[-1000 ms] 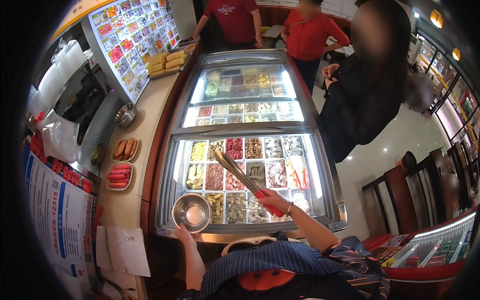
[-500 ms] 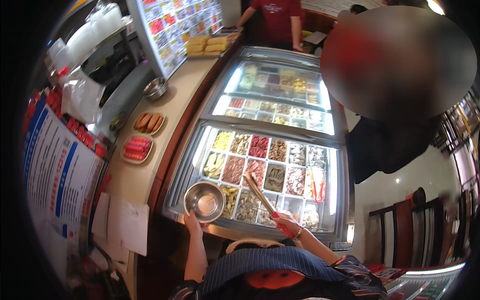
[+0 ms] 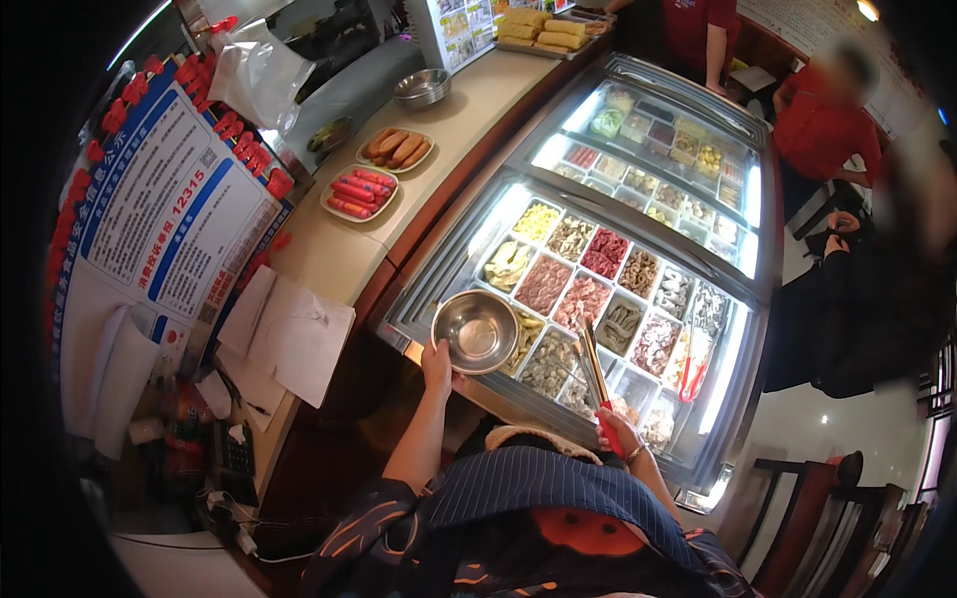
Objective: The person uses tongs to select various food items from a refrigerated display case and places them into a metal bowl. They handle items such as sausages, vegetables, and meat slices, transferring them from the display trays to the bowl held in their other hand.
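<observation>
My left hand [image 3: 436,365] holds an empty steel bowl [image 3: 477,331] by its near rim, over the near left corner of a lit glass-topped food chiller [image 3: 439,289]. My right hand [image 3: 619,435] grips red-handled metal tongs [image 3: 592,365] whose tips point away from me over the near trays. The chiller holds several trays of sliced meats and other foods [image 3: 583,296]. My striped apron [image 3: 538,493] fills the lower middle of the view.
A second pair of red tongs [image 3: 690,367] lies in the chiller at right. The left counter [image 3: 329,254] carries two plates of sausages [image 3: 361,191], a steel bowl [image 3: 421,88] and papers [image 3: 284,334]. Two people in red [image 3: 822,125] and one in black [image 3: 877,299] stand beyond; chairs [image 3: 807,518] at lower right.
The view has swung left and down, bringing the counter and wall poster closer. The bowl stays at the chiller's near left corner; the tongs have turned from slanting left to nearly straight ahead.
</observation>
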### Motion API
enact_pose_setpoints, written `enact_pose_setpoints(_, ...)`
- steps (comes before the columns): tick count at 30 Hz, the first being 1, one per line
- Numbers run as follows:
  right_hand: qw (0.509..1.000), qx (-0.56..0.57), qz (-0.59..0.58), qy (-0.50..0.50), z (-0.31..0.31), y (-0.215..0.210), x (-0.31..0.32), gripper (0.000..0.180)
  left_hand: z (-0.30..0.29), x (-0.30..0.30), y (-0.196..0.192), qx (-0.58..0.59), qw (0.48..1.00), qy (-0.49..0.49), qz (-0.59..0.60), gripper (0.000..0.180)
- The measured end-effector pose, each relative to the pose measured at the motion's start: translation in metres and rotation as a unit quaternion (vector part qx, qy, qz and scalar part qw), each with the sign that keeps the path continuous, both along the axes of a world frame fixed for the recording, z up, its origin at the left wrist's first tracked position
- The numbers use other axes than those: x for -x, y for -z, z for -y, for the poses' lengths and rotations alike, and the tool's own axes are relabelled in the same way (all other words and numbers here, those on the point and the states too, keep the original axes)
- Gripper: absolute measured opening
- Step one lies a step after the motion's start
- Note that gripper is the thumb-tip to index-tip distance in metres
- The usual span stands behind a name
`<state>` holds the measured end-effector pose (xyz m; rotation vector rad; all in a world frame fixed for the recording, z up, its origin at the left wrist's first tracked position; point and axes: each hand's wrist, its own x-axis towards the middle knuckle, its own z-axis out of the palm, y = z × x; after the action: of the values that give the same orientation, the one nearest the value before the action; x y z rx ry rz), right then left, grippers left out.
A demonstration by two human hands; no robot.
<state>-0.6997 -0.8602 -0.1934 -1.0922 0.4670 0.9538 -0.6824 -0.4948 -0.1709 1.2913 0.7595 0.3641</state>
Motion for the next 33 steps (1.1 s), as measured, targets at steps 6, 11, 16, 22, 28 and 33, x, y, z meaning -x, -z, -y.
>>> enact_pose_setpoints(6,1.000,0.003,0.013,-0.009,0.003,0.006,0.001,0.032,-0.003,-0.002,0.005,-0.057,0.998,0.001,-0.012,0.018)
enact_pose_setpoints(11,0.999,0.036,0.012,-0.017,0.000,0.011,-0.002,0.032,0.000,-0.001,-0.001,0.005,1.000,-0.008,-0.016,0.015)
enact_pose_setpoints(16,0.998,0.051,0.019,-0.010,0.000,0.001,-0.003,0.034,0.002,-0.002,-0.007,0.054,0.998,-0.021,0.030,0.016)
enact_pose_setpoints(22,0.999,0.044,0.015,-0.025,-0.002,-0.001,-0.005,0.033,-0.007,-0.003,0.002,0.057,0.997,-0.029,0.031,0.019)
enact_pose_setpoints(28,0.998,0.045,0.024,-0.022,-0.003,-0.004,-0.003,0.030,-0.022,-0.003,0.009,0.135,0.971,-0.187,0.056,0.022)
enact_pose_setpoints(33,0.998,0.048,0.032,-0.039,-0.003,-0.010,-0.004,0.028,-0.053,-0.002,0.006,0.043,0.986,-0.155,0.047,0.021)
